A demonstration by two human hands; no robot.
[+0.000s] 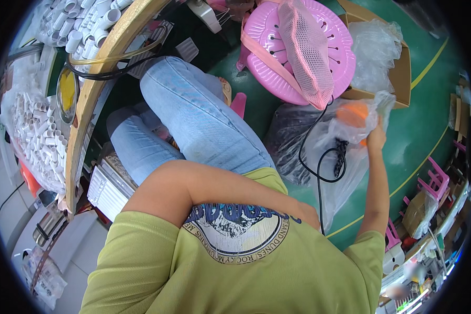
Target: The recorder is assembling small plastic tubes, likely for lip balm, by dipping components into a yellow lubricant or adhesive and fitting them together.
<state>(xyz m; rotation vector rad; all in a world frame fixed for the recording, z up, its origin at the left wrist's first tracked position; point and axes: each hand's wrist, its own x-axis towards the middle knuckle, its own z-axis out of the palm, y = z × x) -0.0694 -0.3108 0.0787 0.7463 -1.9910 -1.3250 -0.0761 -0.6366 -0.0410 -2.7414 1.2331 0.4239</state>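
Note:
On my right, a clear plastic bag (357, 163) hangs above the green floor, and an orange object (352, 114) shows through its upper part. My right hand (376, 138) is closed on the bag beside the orange object. My left forearm reaches across my body, and my left hand (310, 215) rests low by the near edge of the bag. The fingers of that hand are mostly hidden. A black cable (319, 175) loops down in front of the bag. Just left of it lies a larger plastic bag with dark contents (290, 138).
A pink round stool (261, 60) carries a pink mesh pouch (306, 55). Behind it stands a cardboard box (401, 78) with crumpled clear film (374, 49). A wood-edged bench (74, 162) at left bears many white tubes (36, 125). Pink stools (433, 180) stand far right.

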